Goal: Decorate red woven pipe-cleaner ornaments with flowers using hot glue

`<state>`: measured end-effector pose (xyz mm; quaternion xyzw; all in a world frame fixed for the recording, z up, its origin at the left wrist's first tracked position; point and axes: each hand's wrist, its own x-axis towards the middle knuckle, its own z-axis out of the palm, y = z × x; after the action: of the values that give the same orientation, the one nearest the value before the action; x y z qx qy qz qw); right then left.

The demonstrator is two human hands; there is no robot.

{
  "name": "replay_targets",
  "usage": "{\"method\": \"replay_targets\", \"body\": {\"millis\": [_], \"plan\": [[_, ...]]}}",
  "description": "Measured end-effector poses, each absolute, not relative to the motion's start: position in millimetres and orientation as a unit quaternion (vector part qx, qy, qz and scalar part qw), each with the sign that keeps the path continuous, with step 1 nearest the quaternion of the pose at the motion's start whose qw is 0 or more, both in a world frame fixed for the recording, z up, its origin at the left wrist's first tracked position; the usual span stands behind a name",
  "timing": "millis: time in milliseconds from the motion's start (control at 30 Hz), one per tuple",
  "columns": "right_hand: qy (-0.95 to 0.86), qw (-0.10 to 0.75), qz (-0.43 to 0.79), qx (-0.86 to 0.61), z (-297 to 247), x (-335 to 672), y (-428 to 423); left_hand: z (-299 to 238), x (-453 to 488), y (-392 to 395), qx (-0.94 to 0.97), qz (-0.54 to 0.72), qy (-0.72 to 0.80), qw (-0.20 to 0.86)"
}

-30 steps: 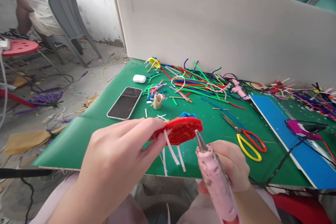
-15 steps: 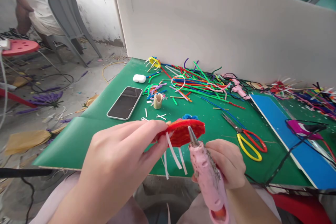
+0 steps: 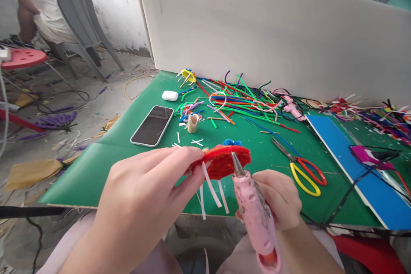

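Between its thumb and fingers, my left hand pinches a red fuzzy disc made of coiled pipe cleaner, held tilted above the table's front edge. White strips hang down from the disc, and a blue fuzzy piece shows over its top rim. My right hand grips a pink hot glue gun; its metal nozzle is at the right part of the disc's underside. Whether the tip touches the disc I cannot tell. The right fingers are partly hidden behind the gun.
On the green table lie a phone, a white earbud case, a small bamboo cup, scissors and piled pipe cleaners. A blue board and a black cable are at right. A person sits on a grey chair.
The glue gun's nozzle has shifted slightly to the right along the disc's underside. My left hand and the disc stay nearly in place.
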<state>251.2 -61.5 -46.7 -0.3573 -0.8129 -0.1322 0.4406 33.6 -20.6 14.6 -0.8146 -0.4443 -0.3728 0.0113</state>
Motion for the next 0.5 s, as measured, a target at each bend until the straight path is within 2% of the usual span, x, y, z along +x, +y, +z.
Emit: {"method": "replay_targets", "body": {"millis": [500], "plan": [[-0.803, 0.456, -0.13, -0.361, -55.1, 253.1, -62.7, 13.8, 31.5, -16.1, -0.826, -0.375, -0.42, 0.004]]}}
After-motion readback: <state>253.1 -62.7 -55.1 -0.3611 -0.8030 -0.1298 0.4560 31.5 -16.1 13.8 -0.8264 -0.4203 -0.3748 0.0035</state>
